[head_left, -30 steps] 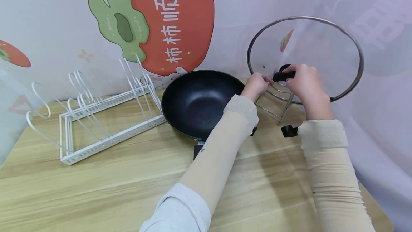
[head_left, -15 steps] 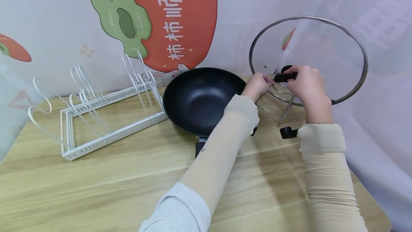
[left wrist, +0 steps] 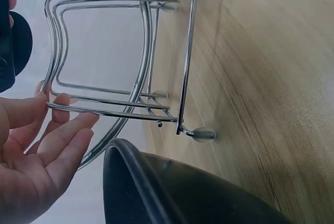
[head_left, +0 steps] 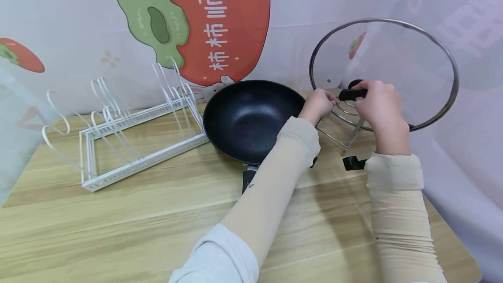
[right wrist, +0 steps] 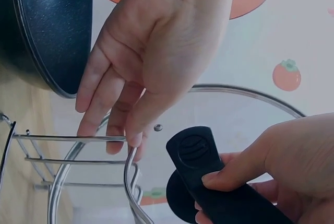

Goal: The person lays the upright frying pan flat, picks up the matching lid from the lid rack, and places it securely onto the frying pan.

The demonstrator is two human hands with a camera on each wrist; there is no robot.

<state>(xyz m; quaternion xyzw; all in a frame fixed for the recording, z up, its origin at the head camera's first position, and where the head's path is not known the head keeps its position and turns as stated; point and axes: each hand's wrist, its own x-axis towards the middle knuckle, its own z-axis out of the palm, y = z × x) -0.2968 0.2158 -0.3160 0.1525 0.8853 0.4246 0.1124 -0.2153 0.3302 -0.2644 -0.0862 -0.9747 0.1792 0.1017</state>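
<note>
A chrome wire lid rack [left wrist: 189,59] stands on the table, right of the black frying pan [head_left: 251,119]. My left hand [head_left: 317,105] pinches the top bend of its front wire between thumb and fingertips. A large glass lid [head_left: 401,56] with a steel rim leans upright in the rack, its lower rim behind the front wires. My right hand [head_left: 381,106] grips the lid's black handle [right wrist: 229,198], thumb on top and fingers curled beneath. The two hands are close together, with the handle's end near my left fingertips.
To the left of the pan is a white rack [head_left: 145,160] with several curved wire dividers. The pan's handle [head_left: 247,180] points toward the front, partly behind my left sleeve. A printed cloth [head_left: 291,21] hangs behind the wooden table [head_left: 118,230].
The head view has shifted slightly, so everything appears a little farther right. Both hands keep their holds on the wire and the handle, and the lid stays in place.
</note>
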